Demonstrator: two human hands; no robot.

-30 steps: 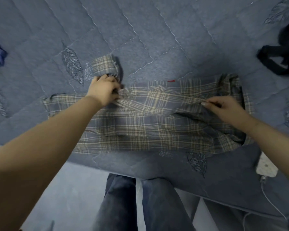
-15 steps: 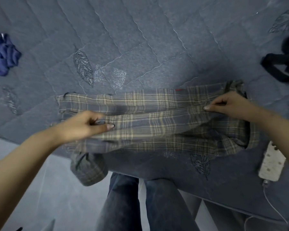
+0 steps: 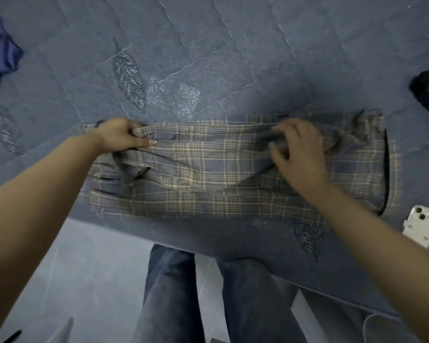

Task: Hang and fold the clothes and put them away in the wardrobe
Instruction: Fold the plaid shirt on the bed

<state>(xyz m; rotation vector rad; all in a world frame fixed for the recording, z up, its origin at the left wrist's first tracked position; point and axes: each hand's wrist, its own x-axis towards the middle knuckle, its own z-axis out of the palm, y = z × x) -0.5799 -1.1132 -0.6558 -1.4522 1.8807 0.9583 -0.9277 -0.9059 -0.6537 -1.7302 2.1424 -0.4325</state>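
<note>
Folded inward — sleeve now atop plaid shirt [image 3: 233, 184].

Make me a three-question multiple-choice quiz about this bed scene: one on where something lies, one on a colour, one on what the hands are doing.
1. Where does the phone lie?
A. On the plaid garment
B. On the bed's near edge, right of the garment
C. On the floor

2. What colour is the crumpled cloth at far left?
A. Red
B. White
C. Blue-purple

3. What state is the left hand in?
A. Closed on the plaid garment
B. Open, lifted clear of it
C. Holding the phone

Answers: B, the phone rests on the quilt beside the garment's right end; C, the cloth is plainly blue-purple; A, its fingers pinch a fold of plaid fabric.
</note>
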